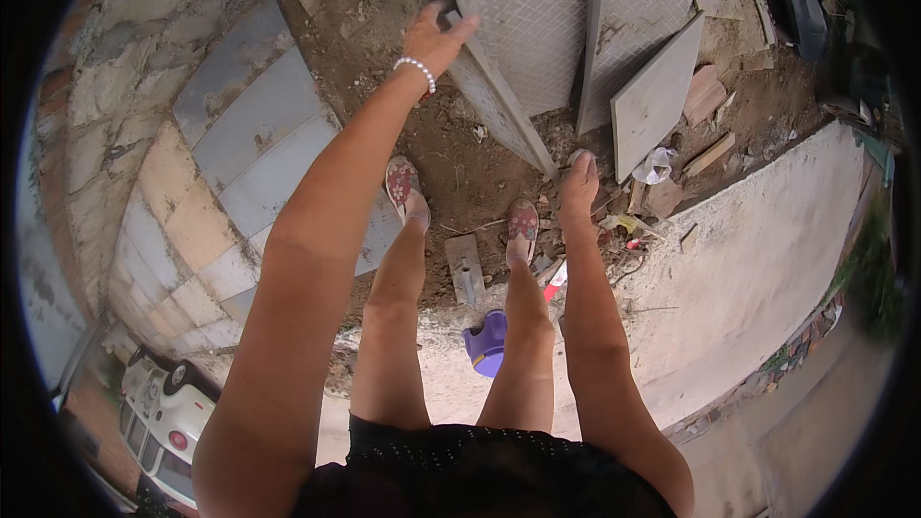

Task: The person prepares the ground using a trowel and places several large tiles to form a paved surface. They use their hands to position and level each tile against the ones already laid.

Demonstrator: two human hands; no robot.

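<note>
My left hand (434, 36), with a pearl-like bracelet at the wrist, is at the upper end of a tilted tile slab (496, 90). Its thumb and fingers are spread around the slab's corner; contact is unclear. Near the slab's lower end is my right hand (580, 183), its fingers pointing away from me. A small pale patch shows at those fingertips, and whether they hold anything cannot be told. Larger slabs with a crosshatched back (532, 21) stand behind, beside another ridged slab (640, 14). A smooth grey slab (658, 97) leans to the right.
A steel trowel (466, 266) lies on the soil between my feet and a purple plastic stool (489, 345). Laid tiles (252, 122) border a stone wall at left. A plastic bag (655, 165), wood scraps (709, 155) and broken brick (704, 95) lie at right, beside a concrete strip (748, 244).
</note>
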